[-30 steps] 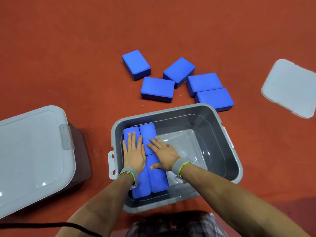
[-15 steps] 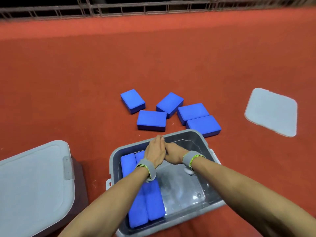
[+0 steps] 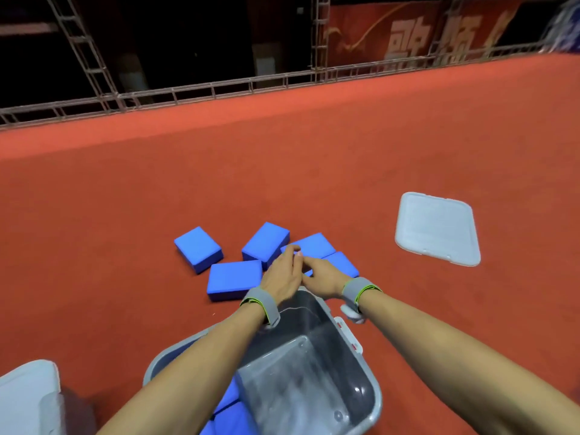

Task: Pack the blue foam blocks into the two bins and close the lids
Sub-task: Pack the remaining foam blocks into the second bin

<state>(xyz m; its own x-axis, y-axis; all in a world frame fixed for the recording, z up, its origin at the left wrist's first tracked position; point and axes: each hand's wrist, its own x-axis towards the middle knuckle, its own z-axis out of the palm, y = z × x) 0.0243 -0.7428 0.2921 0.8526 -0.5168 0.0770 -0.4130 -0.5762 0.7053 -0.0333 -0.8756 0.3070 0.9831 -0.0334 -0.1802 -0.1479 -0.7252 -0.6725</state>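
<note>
Hands meet over the loose blue blocks (image 3: 233, 279) on the red floor (image 3: 125, 215), just past the open bin's (image 3: 361, 365) far rim, likely going for the next pair. Left hand (image 3: 282, 274) and right hand (image 3: 323, 274) touch side by side, arms stretched forward; fingers look loosely curled, can't tell if either has hold of a block yet. Some blocks already sit in the bin's left side. Loose lid (image 3: 437, 227) lies well apart, right. Second bin (image 3: 28, 397), lid on, at lower left corner.
</note>
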